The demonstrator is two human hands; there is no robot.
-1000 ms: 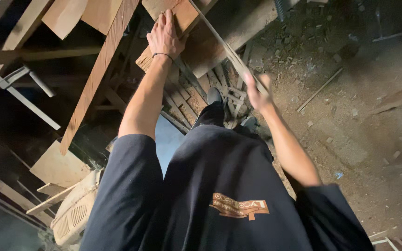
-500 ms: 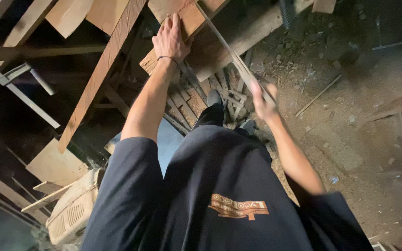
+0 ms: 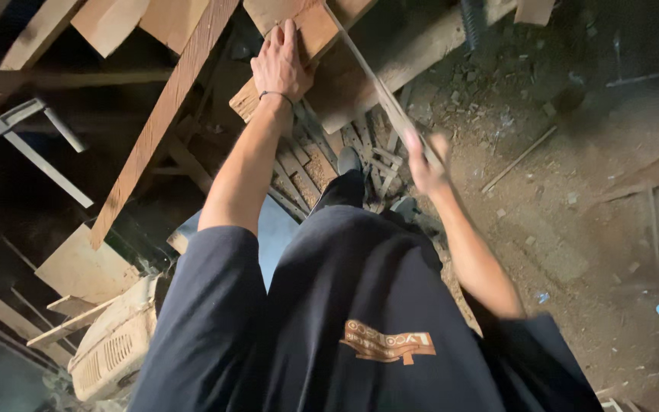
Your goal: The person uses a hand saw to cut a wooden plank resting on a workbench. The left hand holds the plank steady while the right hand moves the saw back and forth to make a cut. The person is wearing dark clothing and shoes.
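Observation:
My left hand [image 3: 280,65] lies flat on a light wooden board [image 3: 310,34], pressing it onto a larger plank [image 3: 390,72] below. My right hand [image 3: 426,162], blurred by motion, grips the handle of a hand saw [image 3: 375,80]. The thin blade runs up and left from that hand to the board's right edge, just right of my left fingers. My dark shirt and trousers fill the lower middle of the view. One dark shoe [image 3: 347,162] shows between my arms.
A long reddish plank [image 3: 165,114] slants at the left among stacked offcuts and white metal bars [image 3: 36,152]. A pale plastic casing [image 3: 116,347] lies at lower left. Slats and sawdust lie under the board. Dirt floor with scraps spreads to the right.
My right hand has drawn the saw back and forth along the board's edge and is now blurred. The left hand stays pressed on the board.

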